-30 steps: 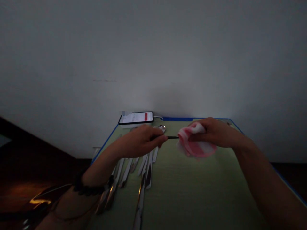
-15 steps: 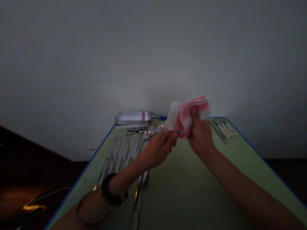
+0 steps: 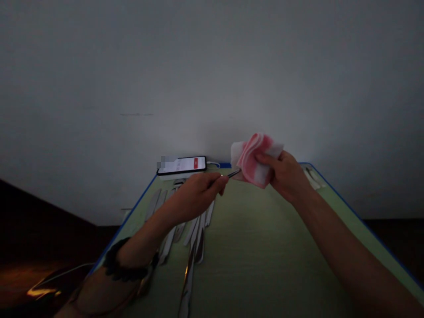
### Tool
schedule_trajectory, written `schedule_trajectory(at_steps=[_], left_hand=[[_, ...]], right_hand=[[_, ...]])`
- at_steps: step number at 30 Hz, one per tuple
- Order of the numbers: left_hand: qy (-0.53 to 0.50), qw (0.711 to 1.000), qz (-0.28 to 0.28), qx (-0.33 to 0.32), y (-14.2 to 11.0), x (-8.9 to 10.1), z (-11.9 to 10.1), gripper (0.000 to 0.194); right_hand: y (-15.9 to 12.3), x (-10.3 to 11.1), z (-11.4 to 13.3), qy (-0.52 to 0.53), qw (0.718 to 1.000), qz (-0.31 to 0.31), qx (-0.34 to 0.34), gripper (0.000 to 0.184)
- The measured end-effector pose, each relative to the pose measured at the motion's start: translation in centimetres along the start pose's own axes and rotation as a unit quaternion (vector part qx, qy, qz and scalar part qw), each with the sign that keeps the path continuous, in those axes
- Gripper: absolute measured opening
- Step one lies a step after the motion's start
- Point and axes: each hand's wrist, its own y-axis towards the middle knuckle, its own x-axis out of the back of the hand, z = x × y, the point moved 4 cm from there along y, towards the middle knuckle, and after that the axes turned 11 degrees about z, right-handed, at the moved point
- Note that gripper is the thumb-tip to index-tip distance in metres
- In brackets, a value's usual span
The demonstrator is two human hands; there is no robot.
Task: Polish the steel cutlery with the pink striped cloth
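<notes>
My left hand [image 3: 198, 194] pinches a thin piece of metal cutlery [image 3: 234, 173]. Its other end runs into a folded pink-and-white cloth [image 3: 258, 161], so I cannot make out what kind it is. The cloth is gripped by my right hand [image 3: 289, 174], thumb on top, above the far part of the table. Beneath my left forearm lie several table knives [image 3: 153, 203] and other metal cutlery [image 3: 198, 234], partly covered by the arm.
A phone [image 3: 182, 165] with a white cable [image 3: 213, 164] rests on a white block at the table's far left corner. More cutlery [image 3: 313, 178] lies at the far right, partly behind my right hand. The blue-edged green table [image 3: 265, 265] meets a grey wall [image 3: 212, 79].
My left hand has drawn left, away from the cloth, so more of the metal piece shows between them. My right hand has shifted slightly right, and the cloth has bunched differently.
</notes>
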Motion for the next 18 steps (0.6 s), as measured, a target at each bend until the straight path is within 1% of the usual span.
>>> schedule_trajectory(at_steps=[2, 5, 7, 9, 14, 16, 18], left_hand=[[-0.008, 1.0, 0.009, 0.0, 0.1, -0.2, -0.1, 0.038], [-0.031, 0.999, 0.015, -0.003, 0.2, -0.8, -0.2, 0.04], [-0.04, 0.999, 0.018, -0.005, 0.4, -1.4, -0.2, 0.04], [-0.042, 0.999, 0.019, -0.004, 0.5, -2.0, -0.1, 0.039], [-0.043, 0.999, 0.013, 0.006, 0.8, -2.9, 0.2, 0.036], [-0.041, 0.999, 0.014, 0.007, 0.9, -2.8, 0.2, 0.036], [-0.03, 0.999, 0.019, 0.01, 0.9, -2.4, 0.2, 0.036]], right_hand=[[0.0, -0.7, -0.2, 0.031, 0.999, -0.003, 0.012, 0.034], [-0.1, -1.5, -1.0, 0.044, 0.997, -0.046, 0.032, 0.038], [-0.3, -1.9, -1.8, 0.041, 0.996, -0.075, 0.028, 0.039], [-0.6, -2.2, -2.5, 0.043, 0.995, -0.089, 0.017, 0.04], [-0.9, -3.0, -3.8, 0.104, 0.991, -0.086, 0.012, 0.036], [-0.7, -2.9, -4.0, 0.111, 0.991, -0.079, 0.014, 0.034], [-0.3, -2.4, -3.9, 0.096, 0.993, -0.063, 0.011, 0.033]])
